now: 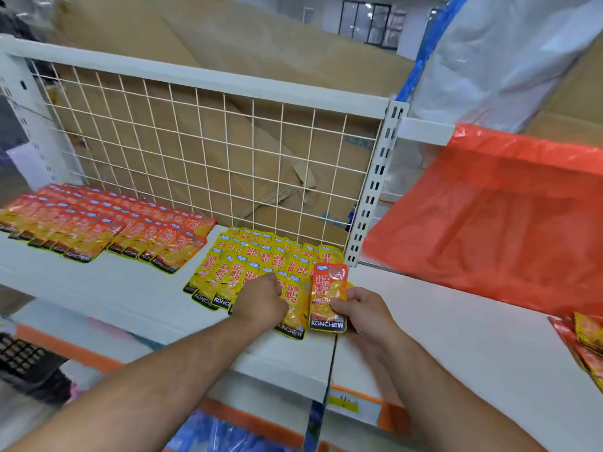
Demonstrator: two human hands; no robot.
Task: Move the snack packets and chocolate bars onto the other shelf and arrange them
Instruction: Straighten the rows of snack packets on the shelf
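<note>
Bright, even indoor light with only faint shadows. Wide-angle distortion bends the white shelf frame toward the edges. The far background and the orange plastic sheet at right look blurred.

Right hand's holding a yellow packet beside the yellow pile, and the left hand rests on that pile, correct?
No: the head view shows the packet in the right hand is orange, not yellow. It is beside the yellow pile, and the left hand rests on that pile.
</note>
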